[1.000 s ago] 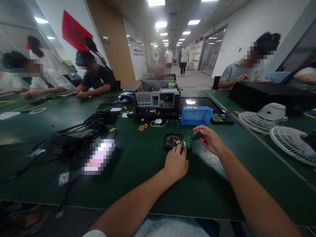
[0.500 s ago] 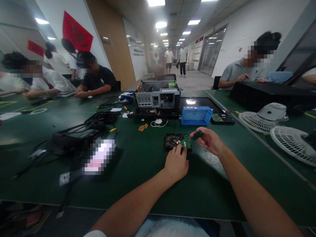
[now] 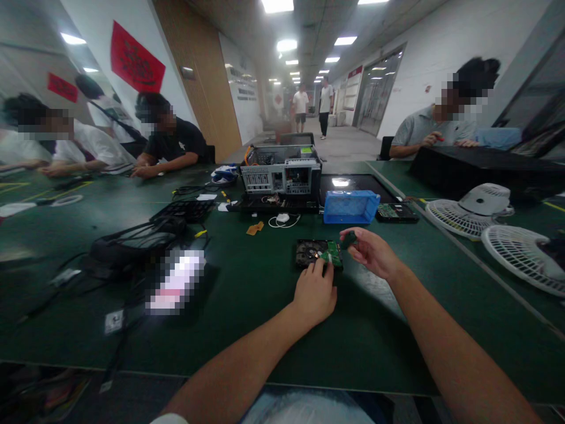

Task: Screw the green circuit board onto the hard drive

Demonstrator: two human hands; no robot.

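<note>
A hard drive (image 3: 309, 250) with a green circuit board on its right half lies on the table in front of me. My left hand (image 3: 315, 291) is at its near edge, fingers slightly bent and pressing on the drive. Its fingertips cover part of the board. Just right of the drive, my right hand (image 3: 371, 253) is raised, with thumb and fingers closed on a small dark green piece (image 3: 348, 238). What kind of piece it is cannot be made out.
Beyond the drive stand a blue plastic bin (image 3: 352, 207) and an opened computer case (image 3: 282, 176). Another circuit-board part (image 3: 397, 212) lies beside the bin. White fans (image 3: 470, 209) are at the right; a black bag (image 3: 132, 241) and lit phone (image 3: 176, 282) lie left. Several people sit around.
My right hand has turned slightly, and the dark green piece has shifted a little left, now appearing shorter. My left hand stays on the hard drive.
</note>
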